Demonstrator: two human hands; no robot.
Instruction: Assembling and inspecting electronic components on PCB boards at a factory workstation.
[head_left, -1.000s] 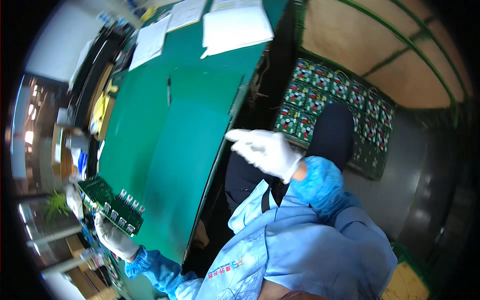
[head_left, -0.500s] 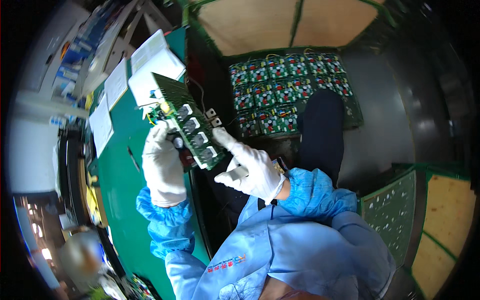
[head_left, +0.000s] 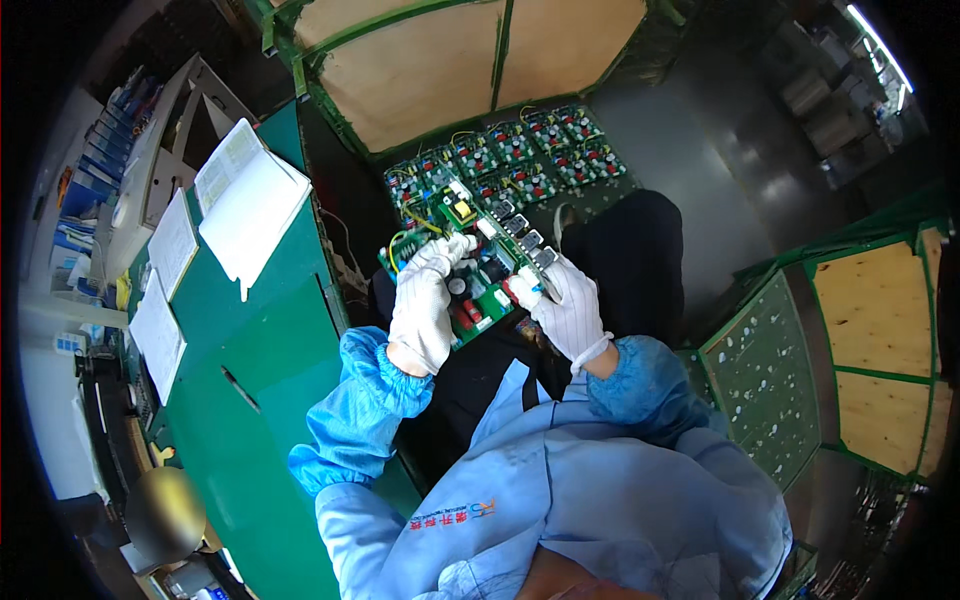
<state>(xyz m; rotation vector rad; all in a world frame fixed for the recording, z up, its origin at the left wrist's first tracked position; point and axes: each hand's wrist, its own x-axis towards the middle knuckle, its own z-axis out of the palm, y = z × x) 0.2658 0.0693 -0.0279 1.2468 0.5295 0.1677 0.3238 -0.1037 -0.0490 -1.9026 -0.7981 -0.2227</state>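
Note:
A green circuit board [head_left: 492, 301] with black cylinders, red parts, a yellow transformer and loose wires is held above my lap, component side up. My left hand [head_left: 424, 305], in a white glove, is closed on its left side, the fingers reaching over the parts. My right hand [head_left: 572, 312], also gloved, grips the right edge, its fingertips by a row of black square parts [head_left: 527, 238] along a narrow upright strip. Some right fingertips are hidden behind the board.
Rows of similar circuit boards [head_left: 515, 145] lie on a low tray ahead. On the green table [head_left: 250, 340] at left are open papers [head_left: 255, 215] and a pen [head_left: 240, 388]. A green-framed panelled rack [head_left: 870, 350] stands at right. A blurred person [head_left: 165, 515] is at lower left.
The board has turned from tilted with its underside showing to component side up, and has moved right over my lap. My right hand has moved onto its right edge; the view has shifted.

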